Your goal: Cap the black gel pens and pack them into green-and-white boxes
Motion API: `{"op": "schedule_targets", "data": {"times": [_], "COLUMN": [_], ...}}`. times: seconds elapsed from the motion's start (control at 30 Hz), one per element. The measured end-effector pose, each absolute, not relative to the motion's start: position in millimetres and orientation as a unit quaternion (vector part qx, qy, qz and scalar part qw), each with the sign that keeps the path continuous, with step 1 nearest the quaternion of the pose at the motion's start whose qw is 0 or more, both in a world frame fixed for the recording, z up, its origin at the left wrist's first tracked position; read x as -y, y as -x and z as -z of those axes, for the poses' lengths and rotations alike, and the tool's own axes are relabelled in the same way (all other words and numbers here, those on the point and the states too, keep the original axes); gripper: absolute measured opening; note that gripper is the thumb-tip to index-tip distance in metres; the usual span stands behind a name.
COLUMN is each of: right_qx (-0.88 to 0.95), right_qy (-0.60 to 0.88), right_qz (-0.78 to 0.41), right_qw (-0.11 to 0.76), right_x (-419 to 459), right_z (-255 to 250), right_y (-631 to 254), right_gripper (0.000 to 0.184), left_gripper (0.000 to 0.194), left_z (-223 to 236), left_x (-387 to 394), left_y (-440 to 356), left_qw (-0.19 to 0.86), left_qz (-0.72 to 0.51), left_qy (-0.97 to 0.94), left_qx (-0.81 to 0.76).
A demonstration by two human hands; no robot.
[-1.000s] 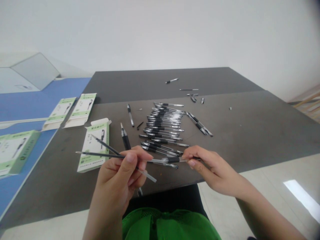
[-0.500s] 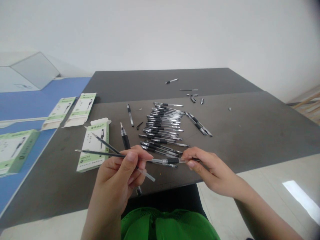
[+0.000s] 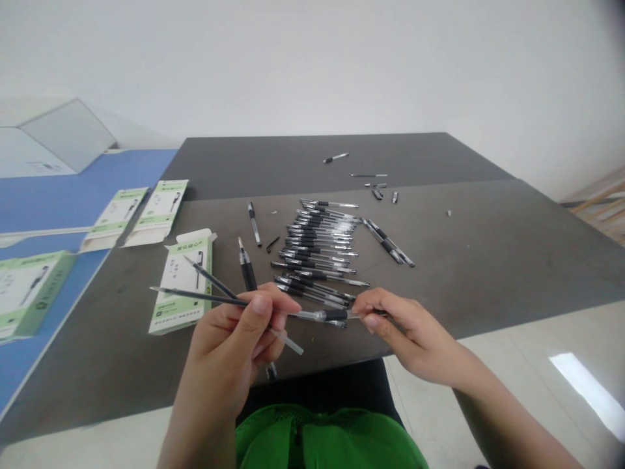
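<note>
My left hand (image 3: 244, 329) is closed around two dark pen refills (image 3: 195, 294), whose tips point left, and a black-grip gel pen (image 3: 247, 267) with its bare tip pointing up. A pale refill end (image 3: 290, 342) sticks out below the fingers. My right hand (image 3: 398, 326) pinches one end of a clear pen barrel with a black grip (image 3: 334, 315), held level between both hands. The barrel's left end reaches the fingertips of my left hand; whether they grip it I cannot tell. Just beyond lies a stack of capped gel pens (image 3: 319, 244).
An opened pen box (image 3: 183, 280) lies left of the stack on the dark table (image 3: 463, 273). More green-and-white boxes (image 3: 159, 208) sit farther left. Two pens (image 3: 388, 241) lie right of the stack; loose caps (image 3: 377, 193), a refill (image 3: 368, 175) and another pen (image 3: 336, 157) lie farther back.
The refills and the upright pen in my left hand have shifted very slightly to the right. My right hand and the barrel have moved a touch left; the grip looks the same.
</note>
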State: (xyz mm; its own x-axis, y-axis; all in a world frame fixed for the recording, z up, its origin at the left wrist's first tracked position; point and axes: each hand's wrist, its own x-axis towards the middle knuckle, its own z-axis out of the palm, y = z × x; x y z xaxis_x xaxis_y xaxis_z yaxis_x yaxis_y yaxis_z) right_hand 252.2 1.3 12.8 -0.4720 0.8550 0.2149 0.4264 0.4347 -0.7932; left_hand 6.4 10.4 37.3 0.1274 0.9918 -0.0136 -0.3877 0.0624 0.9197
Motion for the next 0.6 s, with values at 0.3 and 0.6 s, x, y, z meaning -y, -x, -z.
{"op": "schedule_targets", "data": {"times": [0.3,0.6], "right_qx": [0.767,0.562], "right_qy": [0.412,0.383], "right_qz": [-0.385,-0.63], "right_qw": [0.307,0.375], "right_x": [3.2,23.0], "right_z": [-10.1,25.1], "right_y": [-244.8,-220.7], "right_gripper": [0.013,0.023], "left_gripper": [0.027,0.058], "left_z": [-25.6,-16.6], "left_x": [-5.1,-10.0], "left_y": [-0.6,-5.8], "left_qw": [0.583,0.583], "left_qz": [-0.443,-0.389], "left_qy": [-0.516,-0.52], "left_qx": [-0.444,-0.487]}}
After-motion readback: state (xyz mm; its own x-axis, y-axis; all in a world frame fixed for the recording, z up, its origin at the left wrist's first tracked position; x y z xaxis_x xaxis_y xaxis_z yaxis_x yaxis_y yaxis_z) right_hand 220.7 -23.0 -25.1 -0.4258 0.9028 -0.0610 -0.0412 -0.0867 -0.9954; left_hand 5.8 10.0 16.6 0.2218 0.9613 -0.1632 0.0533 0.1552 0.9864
